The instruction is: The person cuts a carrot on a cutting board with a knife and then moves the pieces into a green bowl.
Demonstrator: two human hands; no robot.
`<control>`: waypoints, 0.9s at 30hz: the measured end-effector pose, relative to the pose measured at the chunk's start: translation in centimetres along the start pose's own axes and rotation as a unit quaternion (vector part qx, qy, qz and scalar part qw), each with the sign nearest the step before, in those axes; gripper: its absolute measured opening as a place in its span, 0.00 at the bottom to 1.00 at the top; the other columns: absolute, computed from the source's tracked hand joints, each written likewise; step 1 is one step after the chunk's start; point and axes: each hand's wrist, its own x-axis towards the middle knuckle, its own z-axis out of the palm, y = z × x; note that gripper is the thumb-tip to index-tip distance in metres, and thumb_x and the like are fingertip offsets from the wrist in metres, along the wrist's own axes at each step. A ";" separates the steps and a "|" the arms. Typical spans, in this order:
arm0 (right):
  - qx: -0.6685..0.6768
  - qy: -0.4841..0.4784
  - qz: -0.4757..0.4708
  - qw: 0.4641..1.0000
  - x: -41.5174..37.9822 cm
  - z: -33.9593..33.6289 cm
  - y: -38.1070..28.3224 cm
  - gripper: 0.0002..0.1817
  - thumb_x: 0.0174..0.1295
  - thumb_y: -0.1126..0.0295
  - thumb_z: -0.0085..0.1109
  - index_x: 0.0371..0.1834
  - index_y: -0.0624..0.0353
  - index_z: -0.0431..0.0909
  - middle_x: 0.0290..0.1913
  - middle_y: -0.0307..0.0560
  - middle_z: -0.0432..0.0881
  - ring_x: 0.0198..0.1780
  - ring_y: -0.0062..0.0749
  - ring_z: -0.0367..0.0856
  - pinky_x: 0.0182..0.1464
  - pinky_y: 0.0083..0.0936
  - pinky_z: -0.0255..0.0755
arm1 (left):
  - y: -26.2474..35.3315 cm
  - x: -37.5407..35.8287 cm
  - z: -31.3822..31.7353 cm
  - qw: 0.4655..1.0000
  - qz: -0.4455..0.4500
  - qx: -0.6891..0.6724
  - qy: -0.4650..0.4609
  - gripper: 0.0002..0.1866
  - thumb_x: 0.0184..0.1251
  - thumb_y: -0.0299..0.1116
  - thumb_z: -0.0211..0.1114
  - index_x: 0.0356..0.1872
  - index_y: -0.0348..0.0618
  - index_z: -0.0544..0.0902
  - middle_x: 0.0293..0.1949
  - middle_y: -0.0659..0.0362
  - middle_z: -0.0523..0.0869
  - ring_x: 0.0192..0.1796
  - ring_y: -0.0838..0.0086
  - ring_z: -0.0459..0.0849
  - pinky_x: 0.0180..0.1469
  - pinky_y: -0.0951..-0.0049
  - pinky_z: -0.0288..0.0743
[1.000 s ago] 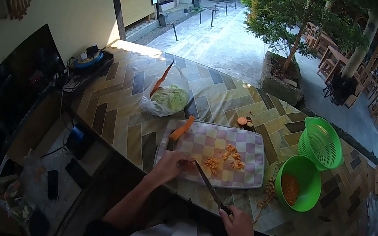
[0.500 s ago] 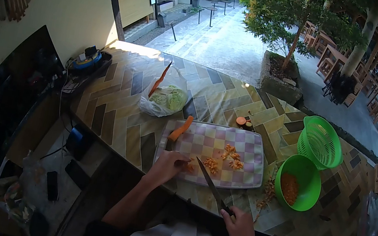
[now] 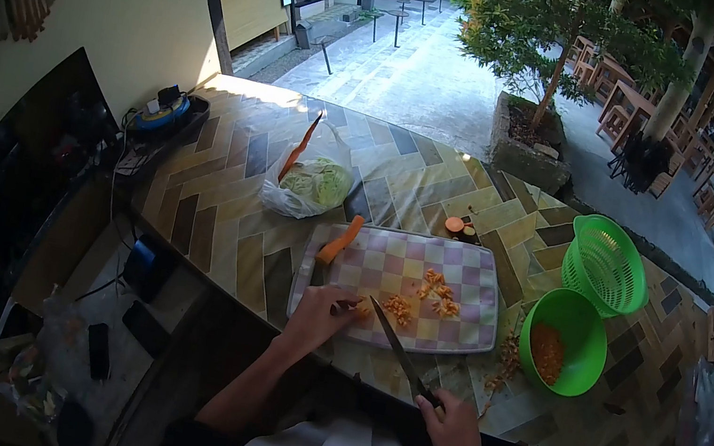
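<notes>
A knife (image 3: 398, 340) is in my right hand (image 3: 449, 430), its fingers wrapped round the dark handle. The blade slants up and left over the checkered cutting board (image 3: 371, 249). My left hand (image 3: 316, 319) is closed at the board's lower left, fingertips on a small piece of carrot (image 3: 364, 305) beside the blade's tip. Those fingers partly hide the piece. Chopped carrot (image 3: 397, 308) lies just right of the tip, and a second heap of chopped carrot (image 3: 437, 293) is farther right. A longer carrot piece (image 3: 339, 241) rests at the board's upper left.
Right of the board stand a green bowl (image 3: 585, 364) with orange bits inside and a green colander (image 3: 609, 258). Scraps (image 3: 506, 364) lie beside the bowl. Behind the board are a plastic bag with cabbage (image 3: 316, 182) and carrot ends (image 3: 455, 225). A power strip (image 3: 162, 112) sits at left.
My left fingertips have shifted very slightly towards the blade. The knife and the chopped heaps look the same; the view has moved only a little.
</notes>
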 end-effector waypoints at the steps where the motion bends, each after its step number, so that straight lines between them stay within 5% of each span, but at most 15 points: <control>1: 0.000 -0.003 0.003 1.000 0.0 -0.2 -0.2 0.20 0.69 0.56 0.59 0.43 0.67 0.82 0.31 0.66 0.83 0.38 0.64 0.83 0.39 0.48 0.73 | 0.1 0.0 0.0 1.000 -0.001 0.012 -0.001 0.18 0.56 0.29 0.76 0.48 0.35 0.88 0.40 0.46 0.89 0.34 0.63 0.88 0.42 0.69 0.81; 6: 0.012 -0.005 0.017 1.000 0.0 -0.4 -0.4 0.20 0.69 0.56 0.60 0.43 0.67 0.82 0.31 0.67 0.83 0.39 0.64 0.83 0.39 0.48 0.73 | 1.3 -0.4 0.2 0.998 -0.013 0.064 -0.013 0.21 0.53 0.30 0.78 0.49 0.34 0.87 0.37 0.46 0.88 0.35 0.63 0.88 0.43 0.68 0.82; 15: 0.011 -0.007 0.008 1.000 -0.1 -0.5 -0.2 0.19 0.69 0.57 0.59 0.43 0.67 0.82 0.32 0.67 0.83 0.38 0.64 0.83 0.38 0.47 0.73 | -1.0 0.0 1.2 1.000 -0.015 -0.014 0.004 0.17 0.56 0.16 0.67 0.48 0.33 0.87 0.43 0.45 0.90 0.43 0.64 0.91 0.48 0.71 0.83; 27: 0.007 -0.010 0.005 1.000 -0.1 -0.7 0.1 0.21 0.69 0.56 0.61 0.44 0.68 0.82 0.30 0.68 0.82 0.37 0.64 0.83 0.38 0.46 0.73 | 0.2 -0.2 0.8 0.999 -0.026 -0.031 0.035 0.16 0.56 0.18 0.70 0.48 0.34 0.87 0.39 0.49 0.90 0.42 0.68 0.91 0.48 0.72 0.84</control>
